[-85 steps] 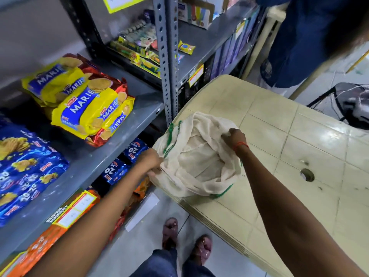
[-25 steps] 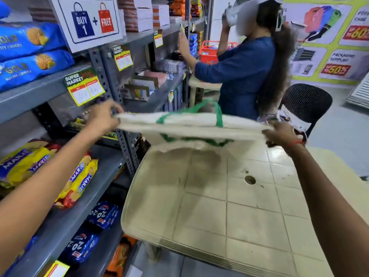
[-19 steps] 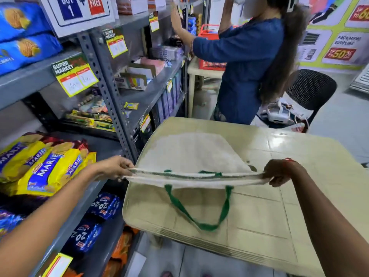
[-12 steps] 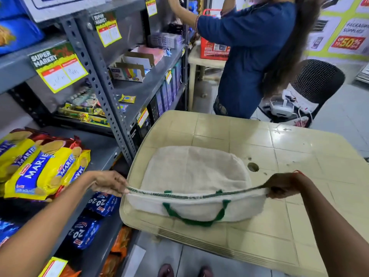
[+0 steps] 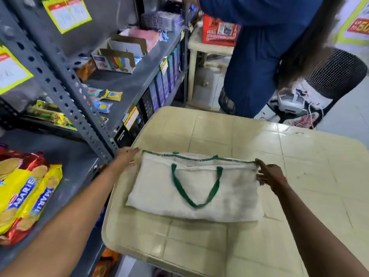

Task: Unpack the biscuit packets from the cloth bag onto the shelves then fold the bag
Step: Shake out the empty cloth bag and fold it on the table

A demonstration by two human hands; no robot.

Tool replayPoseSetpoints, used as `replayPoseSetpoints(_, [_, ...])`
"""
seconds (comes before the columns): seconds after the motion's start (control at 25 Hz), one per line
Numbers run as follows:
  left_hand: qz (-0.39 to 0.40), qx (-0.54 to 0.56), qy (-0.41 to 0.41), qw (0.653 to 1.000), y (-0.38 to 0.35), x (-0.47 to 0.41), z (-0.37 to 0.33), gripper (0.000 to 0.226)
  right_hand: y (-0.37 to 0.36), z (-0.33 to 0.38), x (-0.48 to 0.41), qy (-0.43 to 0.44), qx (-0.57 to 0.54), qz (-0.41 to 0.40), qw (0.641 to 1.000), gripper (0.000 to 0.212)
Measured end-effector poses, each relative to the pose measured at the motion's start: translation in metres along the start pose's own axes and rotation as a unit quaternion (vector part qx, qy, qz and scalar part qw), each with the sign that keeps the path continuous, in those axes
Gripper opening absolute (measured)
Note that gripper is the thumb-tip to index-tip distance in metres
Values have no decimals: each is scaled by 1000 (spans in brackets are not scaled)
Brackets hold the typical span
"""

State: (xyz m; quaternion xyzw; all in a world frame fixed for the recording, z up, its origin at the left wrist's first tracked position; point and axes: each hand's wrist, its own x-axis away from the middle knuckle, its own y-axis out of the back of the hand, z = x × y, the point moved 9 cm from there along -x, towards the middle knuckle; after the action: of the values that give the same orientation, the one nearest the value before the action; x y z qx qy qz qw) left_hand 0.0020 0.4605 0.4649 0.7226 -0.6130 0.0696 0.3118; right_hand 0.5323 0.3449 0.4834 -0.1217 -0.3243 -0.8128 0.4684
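The cream cloth bag (image 5: 159,188) with green handles lies flat on the beige plastic table (image 5: 299,186), doubled over on itself with one handle loop on top. My left hand (image 5: 127,155) pinches its far left corner. My right hand (image 5: 268,173) pinches its far right corner. Yellow and red Marie biscuit packets (image 5: 26,194) are stacked on the grey metal shelf (image 5: 79,166) at the left.
A slotted grey upright (image 5: 60,90) stands just left of the table. Small packets and open cardboard boxes (image 5: 117,56) sit on the shelf beyond. A person in blue (image 5: 257,56) stands behind the table, beside a red basket (image 5: 218,35) and a black mesh chair (image 5: 337,74).
I shook the bag out in the air, laid it flat on the table, then brought its top edge over away from me, so it now lies doubled with both corners still pinched.
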Motion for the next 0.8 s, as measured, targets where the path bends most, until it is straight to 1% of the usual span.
replayPoseSetpoints(0.04, [-60,-132,-53,988,6,0,5,44,-7,-3,9,37,72,-24,996,62])
replayPoseSetpoints(0.08, [-103,-244,-122,957,5,13,9,50,-19,-5,21,118,174,-44,977,64])
replayPoseSetpoints(0.12, [-110,-323,-212,916,-7,32,18,54,-38,-10,39,208,267,-37,940,61])
replayPoseSetpoints(0.16, [-78,-389,-309,865,-26,61,31,58,-63,-24,57,284,335,1,898,60])
replayPoseSetpoints(0.2, [-26,-447,-391,804,-45,87,51,63,-87,-46,72,334,397,60,853,62])
replayPoseSetpoints(0.24, [25,-500,-451,739,-62,113,73,66,-106,-66,83,364,451,124,806,66])
replayPoseSetpoints(0.28, [54,-540,-489,683,-67,124,95,63,-118,-80,92,394,498,160,755,65])
replayPoseSetpoints(0.32, [57,-550,-514,656,-66,129,105,53,-121,-86,96,427,520,161,722,57])
replayPoseSetpoints(0.36, [62,-554,-502,661,-62,124,106,40,-119,-83,99,457,523,139,706,43])
replayPoseSetpoints(0.4, [65,-571,-467,672,-57,116,105,29,-116,-78,100,468,520,119,705,32])
replayPoseSetpoints(0.44, [71,-598,-432,671,-56,111,100,22,-112,-75,99,464,527,94,706,24])
replayPoseSetpoints(0.48, [84,-630,-406,656,-58,111,98,19,-109,-77,96,429,528,102,725,19])
replayPoseSetpoints(0.52, [120,-653,-376,646,-61,118,99,16,-107,-85,90,376,539,130,743,16])
replayPoseSetpoints(0.56, [168,-659,-344,647,-65,127,102,14,-106,-93,87,314,557,174,749,17])
replayPoseSetpoints(0.6, [213,-659,-290,660,-66,138,107,18,-106,-100,90,265,580,218,739,22])
replayPoseSetpoints(0.64, [277,-643,-219,680,-67,148,120,18,-105,-107,96,228,604,267,716,25])
replayPoseSetpoints(0.68, [349,-610,-148,696,-65,162,131,14,-102,-110,105,192,623,315,689,25])
replayPoseSetpoints(0.72, [405,-568,-101,709,-63,176,135,12,-97,-108,115,171,632,345,672,23])
replayPoseSetpoints(0.76, [437,-535,-88,717,-60,185,131,19,-89,-105,120,156,636,355,667,25])
replayPoseSetpoints(0.8, [448,-517,-89,724,-57,186,121,22,-82,-94,121,145,620,352,687,27])
